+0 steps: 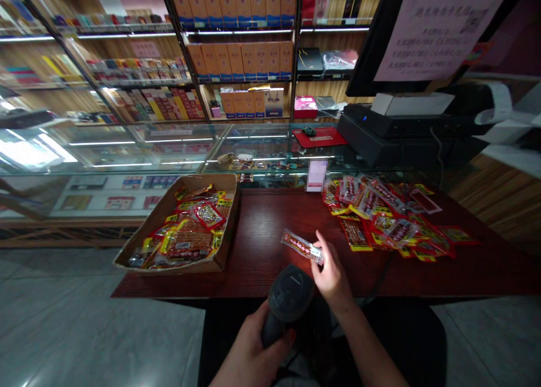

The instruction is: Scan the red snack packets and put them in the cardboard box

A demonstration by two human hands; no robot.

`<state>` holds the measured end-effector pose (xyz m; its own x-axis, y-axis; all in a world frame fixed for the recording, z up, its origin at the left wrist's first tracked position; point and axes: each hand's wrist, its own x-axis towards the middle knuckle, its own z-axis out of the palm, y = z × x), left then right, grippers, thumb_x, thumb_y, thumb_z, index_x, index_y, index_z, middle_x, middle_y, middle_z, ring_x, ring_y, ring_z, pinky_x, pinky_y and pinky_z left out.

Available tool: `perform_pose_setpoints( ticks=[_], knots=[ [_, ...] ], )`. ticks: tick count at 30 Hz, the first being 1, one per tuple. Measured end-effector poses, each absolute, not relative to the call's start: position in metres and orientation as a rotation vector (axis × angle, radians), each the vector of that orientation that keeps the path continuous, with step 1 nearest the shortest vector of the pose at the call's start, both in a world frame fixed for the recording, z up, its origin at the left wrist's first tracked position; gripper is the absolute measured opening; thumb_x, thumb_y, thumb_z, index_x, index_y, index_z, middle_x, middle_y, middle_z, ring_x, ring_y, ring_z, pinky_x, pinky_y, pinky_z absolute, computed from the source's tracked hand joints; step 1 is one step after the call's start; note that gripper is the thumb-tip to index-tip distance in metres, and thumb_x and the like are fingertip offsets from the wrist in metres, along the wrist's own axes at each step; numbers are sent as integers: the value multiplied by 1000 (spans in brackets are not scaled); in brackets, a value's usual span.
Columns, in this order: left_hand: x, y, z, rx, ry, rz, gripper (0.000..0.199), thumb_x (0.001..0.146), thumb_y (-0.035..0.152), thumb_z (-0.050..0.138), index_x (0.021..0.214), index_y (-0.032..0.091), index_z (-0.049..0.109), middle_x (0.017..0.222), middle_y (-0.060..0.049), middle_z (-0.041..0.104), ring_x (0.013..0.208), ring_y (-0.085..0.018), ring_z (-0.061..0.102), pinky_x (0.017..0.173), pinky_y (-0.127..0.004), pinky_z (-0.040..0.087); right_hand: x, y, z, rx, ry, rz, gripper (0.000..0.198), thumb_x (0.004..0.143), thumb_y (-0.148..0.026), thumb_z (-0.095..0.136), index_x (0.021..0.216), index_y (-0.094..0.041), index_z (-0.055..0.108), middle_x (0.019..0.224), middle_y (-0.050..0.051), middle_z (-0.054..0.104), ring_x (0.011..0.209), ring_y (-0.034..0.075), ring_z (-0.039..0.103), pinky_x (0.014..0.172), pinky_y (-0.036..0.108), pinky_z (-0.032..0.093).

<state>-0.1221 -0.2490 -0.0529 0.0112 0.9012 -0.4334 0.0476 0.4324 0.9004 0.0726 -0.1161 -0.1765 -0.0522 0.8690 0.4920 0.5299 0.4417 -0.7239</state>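
Strip lights (240, 32) line the blurred shelves (143, 84), and glare bleaches the far left.

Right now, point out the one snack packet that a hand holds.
The slim packet in the right hand, the only one held. The others lie in the cardboard box or the loose pile on the table.

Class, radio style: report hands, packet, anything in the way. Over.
Left hand gripping scanner. Right hand holding packet by one end. Nothing visible between scanner and packet.
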Motion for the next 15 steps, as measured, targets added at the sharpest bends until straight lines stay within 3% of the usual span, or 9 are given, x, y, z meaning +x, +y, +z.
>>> perform_pose_setpoints(
  ticks=[5,10,15],
  knots=[
    [-123,-247,-60,887,1329,872,29,79,28,78,105,16,78,60,6,56,46,-10,42,45,-21,38,65,-117,-168,-1299,-1733,473,68,93,-14,49,159,-27,42,121,11,65,113,25,68,102,45,60],
    [-130,-248,-65,898,1286,885,29,80,24,72,107,15,73,61,7,53,45,-9,41,43,-20,35,63,-114,-170,-1360,-1725,520,49,90,-20,53,136,-27,66,130,11,66,121,26,67,109,48,56],
    [-147,-259,-71,787,1368,1033,32,80,35,75,104,16,68,60,10,48,43,-8,39,42,-19,33,39,-85,-146,-1298,-1585,720,45,86,-29,62,130,-23,70,130,12,69,119,27,69,111,47,54]
  ],
)
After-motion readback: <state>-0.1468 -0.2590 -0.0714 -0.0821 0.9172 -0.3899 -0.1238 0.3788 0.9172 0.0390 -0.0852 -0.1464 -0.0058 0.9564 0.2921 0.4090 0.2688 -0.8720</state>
